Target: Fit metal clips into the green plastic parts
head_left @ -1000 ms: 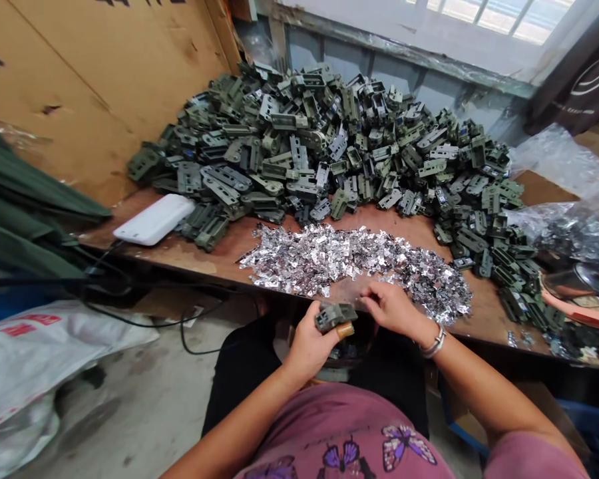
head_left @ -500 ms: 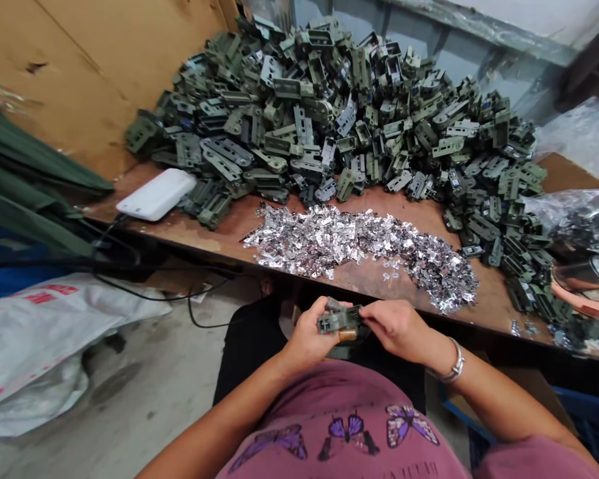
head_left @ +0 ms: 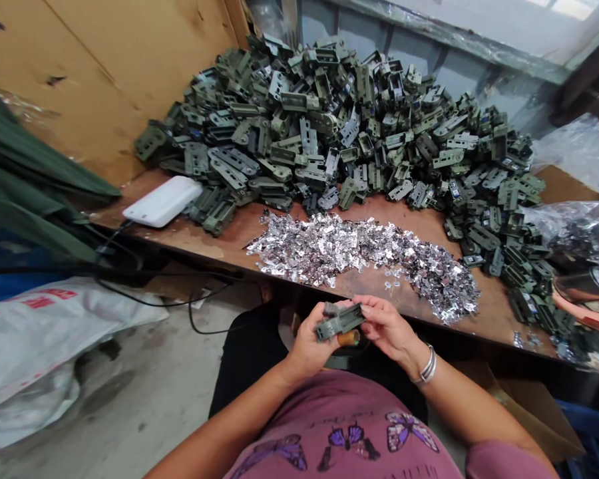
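A green slotted part [head_left: 340,322] is held over my lap, just below the table's front edge. My left hand [head_left: 308,342] wraps round its left end. The fingertips of my right hand [head_left: 387,326] pinch its right end, near the open channel. A short orange-brown piece [head_left: 349,338] shows under the part, beside my left fingers; what it belongs to is hidden. Beyond my hands lies a pile of small shiny metal pieces [head_left: 329,246], and behind that a large heap of green parts [head_left: 299,133].
A white box-shaped device [head_left: 162,201] with a cable sits at the left of the brown table [head_left: 214,243]. Clear plastic bags [head_left: 574,159] and a pink-rimmed container [head_left: 584,313] are at the right. White sacks [head_left: 34,346] lie on the floor at left.
My right hand has turned, showing more of its fingers, and its wrist has moved left. The green part is tilted more, right end raised. The view has shifted slightly.
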Motion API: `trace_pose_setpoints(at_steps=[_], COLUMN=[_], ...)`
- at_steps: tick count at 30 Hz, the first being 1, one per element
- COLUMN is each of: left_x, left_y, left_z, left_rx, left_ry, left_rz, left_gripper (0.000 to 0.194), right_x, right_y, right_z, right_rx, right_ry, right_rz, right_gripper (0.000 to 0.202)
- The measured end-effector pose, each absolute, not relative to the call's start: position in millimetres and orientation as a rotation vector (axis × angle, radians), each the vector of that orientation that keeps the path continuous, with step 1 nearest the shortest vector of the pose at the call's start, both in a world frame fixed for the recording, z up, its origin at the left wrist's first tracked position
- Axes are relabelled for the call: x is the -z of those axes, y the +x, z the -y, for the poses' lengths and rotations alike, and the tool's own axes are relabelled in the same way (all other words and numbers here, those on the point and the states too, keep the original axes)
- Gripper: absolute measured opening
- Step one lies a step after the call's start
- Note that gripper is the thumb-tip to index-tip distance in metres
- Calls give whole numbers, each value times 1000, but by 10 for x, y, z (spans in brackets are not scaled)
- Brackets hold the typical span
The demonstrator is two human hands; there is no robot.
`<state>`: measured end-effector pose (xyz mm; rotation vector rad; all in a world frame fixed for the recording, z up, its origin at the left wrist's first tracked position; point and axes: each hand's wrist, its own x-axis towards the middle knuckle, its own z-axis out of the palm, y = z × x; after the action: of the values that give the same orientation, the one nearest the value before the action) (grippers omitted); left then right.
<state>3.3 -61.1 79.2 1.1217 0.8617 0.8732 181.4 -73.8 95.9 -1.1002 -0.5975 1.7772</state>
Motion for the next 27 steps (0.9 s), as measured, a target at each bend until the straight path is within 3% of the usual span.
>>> trace_pose_setpoints(at_steps=[4,7,12,15,18,24,27], left_x=[-941,-1041,-1110,-1122,-1120,-1121,-1105], left_y=[-87,-57,140,202,202,194,224], left_z=[556,529,482,440,413,432,456], left_rx=[-624,-553,-637,-676,-705,-706,-709], left_ry=[880,727,517,510,553,696,833], left_rz=[-615,-764,-833,-860,-938,-927,-888], left_gripper=[76,61,39,31,29,39,35], right_x=[-957,-1017,-1146,-1123,-1060,-1046,-1106], right_y=[1890,1936,2007,2028,2064,2015,1881], right_z=[749,663,176,-69,-79,395,581], right_rx=[-1799,-1613,-596,-268,-254,-705,-688], right_ry=[-1097,-1243,-1847,-2111,-2069,-1548,-1333], right_rz=[819,1330,2031,2239,2285,1736,1721], right_gripper=[49,37,27,23,22,6,5])
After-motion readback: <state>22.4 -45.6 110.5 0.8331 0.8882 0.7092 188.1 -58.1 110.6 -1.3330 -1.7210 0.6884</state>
